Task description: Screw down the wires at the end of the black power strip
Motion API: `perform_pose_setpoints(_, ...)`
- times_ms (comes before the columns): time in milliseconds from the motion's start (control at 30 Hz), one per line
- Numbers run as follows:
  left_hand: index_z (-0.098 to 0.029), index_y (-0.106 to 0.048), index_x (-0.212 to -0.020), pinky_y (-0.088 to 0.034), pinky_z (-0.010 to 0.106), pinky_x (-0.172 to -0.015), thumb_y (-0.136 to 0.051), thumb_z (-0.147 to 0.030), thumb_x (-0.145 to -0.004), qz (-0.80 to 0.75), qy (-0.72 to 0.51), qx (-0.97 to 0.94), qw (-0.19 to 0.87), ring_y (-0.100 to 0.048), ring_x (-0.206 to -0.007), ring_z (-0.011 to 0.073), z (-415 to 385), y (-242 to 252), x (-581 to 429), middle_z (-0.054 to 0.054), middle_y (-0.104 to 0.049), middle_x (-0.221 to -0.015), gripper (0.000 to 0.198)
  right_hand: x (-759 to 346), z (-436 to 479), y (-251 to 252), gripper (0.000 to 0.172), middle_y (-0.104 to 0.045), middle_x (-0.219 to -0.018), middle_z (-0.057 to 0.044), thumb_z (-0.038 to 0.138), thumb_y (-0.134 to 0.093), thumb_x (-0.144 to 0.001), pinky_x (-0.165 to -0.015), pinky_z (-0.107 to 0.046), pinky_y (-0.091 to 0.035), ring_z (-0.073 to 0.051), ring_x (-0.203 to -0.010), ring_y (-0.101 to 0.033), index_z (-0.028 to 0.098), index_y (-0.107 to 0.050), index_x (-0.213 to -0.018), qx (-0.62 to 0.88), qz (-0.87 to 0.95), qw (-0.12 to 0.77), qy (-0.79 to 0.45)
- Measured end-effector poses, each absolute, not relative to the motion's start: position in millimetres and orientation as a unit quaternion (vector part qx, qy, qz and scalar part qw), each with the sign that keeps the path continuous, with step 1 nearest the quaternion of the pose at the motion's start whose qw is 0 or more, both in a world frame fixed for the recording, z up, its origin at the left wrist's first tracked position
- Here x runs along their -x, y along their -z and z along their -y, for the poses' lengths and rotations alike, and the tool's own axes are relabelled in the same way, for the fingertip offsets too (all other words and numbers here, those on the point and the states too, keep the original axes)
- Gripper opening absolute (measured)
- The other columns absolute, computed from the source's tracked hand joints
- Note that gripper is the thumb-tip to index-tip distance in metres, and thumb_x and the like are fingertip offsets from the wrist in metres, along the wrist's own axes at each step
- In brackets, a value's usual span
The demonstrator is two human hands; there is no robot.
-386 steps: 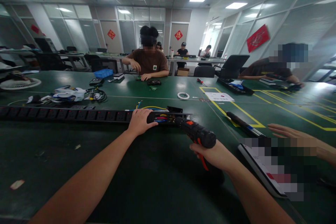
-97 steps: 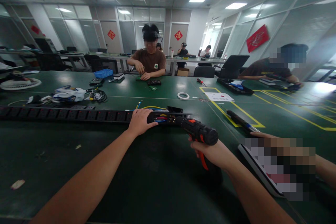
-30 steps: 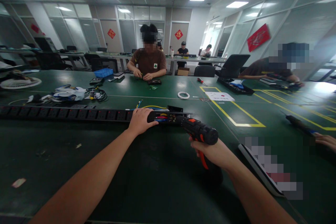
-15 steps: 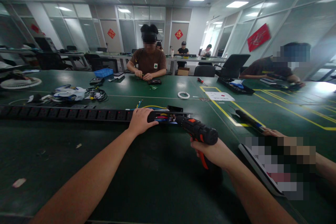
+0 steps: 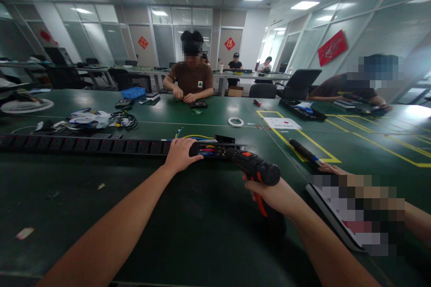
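A long black power strip [image 5: 111, 145] with a row of sockets lies across the green table. My left hand [image 5: 182, 151] is wrapped over it near its right end, fingers on the far side and thumb in front. Just right of that hand, coloured wires [image 5: 208, 150] show in the strip's open end section. My right hand [image 5: 266, 190] is closed round the grip of a black and orange cordless drill [image 5: 256, 167]. The drill's nose points left into the open section; its bit tip is too dark to make out. Blue and yellow wires [image 5: 188, 136] stick up behind the strip.
At right, another person's hand [image 5: 332, 169] holds a dark pen-like tool [image 5: 305, 151] above a white-edged box [image 5: 336, 219]. Beyond the strip lie a white ring [image 5: 235, 122], a paper sheet [image 5: 281, 123], a screwdriver [image 5: 258, 104], and bundled cables [image 5: 123, 121]. A co-worker [image 5: 190, 76] sits opposite.
The other person's hand and dark tool at right have shifted left, nearer the drill. My two hands, the drill and the power strip look almost unmoved.
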State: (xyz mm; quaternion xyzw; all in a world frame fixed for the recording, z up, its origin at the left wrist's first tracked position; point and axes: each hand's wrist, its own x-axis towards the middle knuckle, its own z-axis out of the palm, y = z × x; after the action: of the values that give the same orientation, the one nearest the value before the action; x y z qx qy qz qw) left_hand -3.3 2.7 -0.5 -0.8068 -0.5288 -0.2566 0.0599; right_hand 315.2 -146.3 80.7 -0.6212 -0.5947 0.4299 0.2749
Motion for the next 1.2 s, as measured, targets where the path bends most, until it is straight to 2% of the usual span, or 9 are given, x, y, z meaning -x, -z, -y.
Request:
perform_pose_setpoints(567,-0.024,-0.071,-0.142,-0.04,0.055,-0.12,-0.077,-0.067,-0.097,0.523,0.26,0.81,0.059,-0.064,-0.138,0.0391,-6.3,4.5,5.1,0.014,-0.074,-0.146,0.063,-316.1,145.7,-78.7,0.014,-0.066,-0.066,0.001,0.027,-0.07,-0.078,-0.064,-0.032,-0.055,-0.021,-0.065,-0.069,0.021,-0.067,-0.09,0.62,0.605,0.27,-0.42)
perform_pose_setpoints(1200,-0.025,-0.07,-0.143,-0.04,0.056,-0.121,-0.076,-0.067,-0.097,0.525,0.258,0.809,0.052,-0.063,-0.139,0.0388,-5.5,3.4,5.4,0.013,-0.073,-0.148,0.062,-316.1,146.5,-81.3,0.017,-0.065,-0.066,0.002,0.029,-0.072,-0.078,-0.064,-0.032,-0.055,-0.021,-0.064,-0.068,0.022,-0.068,-0.092,0.616,0.602,0.276,-0.428)
